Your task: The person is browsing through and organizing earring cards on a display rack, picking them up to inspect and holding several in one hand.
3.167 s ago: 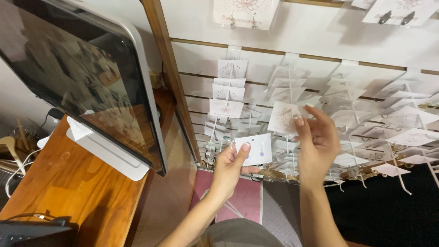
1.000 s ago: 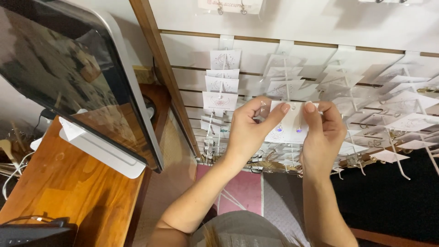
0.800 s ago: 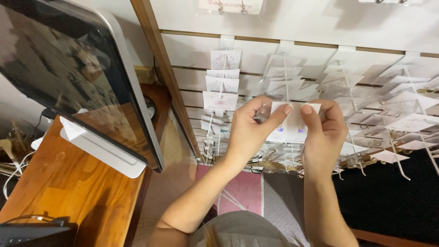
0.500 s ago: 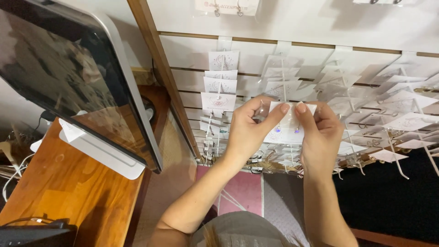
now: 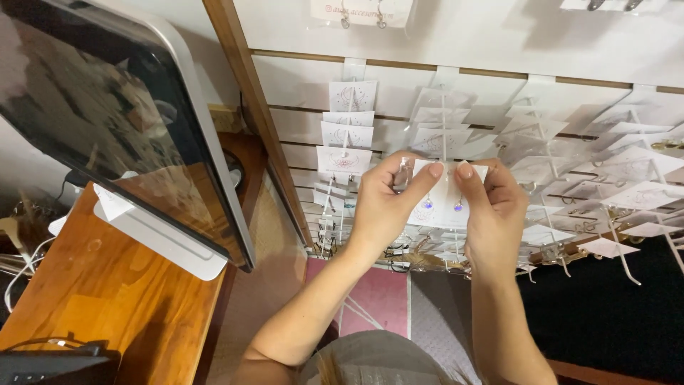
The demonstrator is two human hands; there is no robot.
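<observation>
My left hand (image 5: 385, 207) and right hand (image 5: 491, 210) pinch the top edge of a white earring card (image 5: 443, 203) — fingers clamped on it, thumbs behind — up against a hook (image 5: 443, 125) on the slatted wall (image 5: 499, 43). Other cards (image 5: 347, 125) hang in rows beside it; a monitor (image 5: 114, 135) stands on the desk (image 5: 107, 292) at left.

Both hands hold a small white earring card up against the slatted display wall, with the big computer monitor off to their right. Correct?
Not quite. In the head view the dark-screened computer monitor is to the left of the hands, not the right. Left hand and right hand do hold the small white earring card at the slatted display wall.
</observation>
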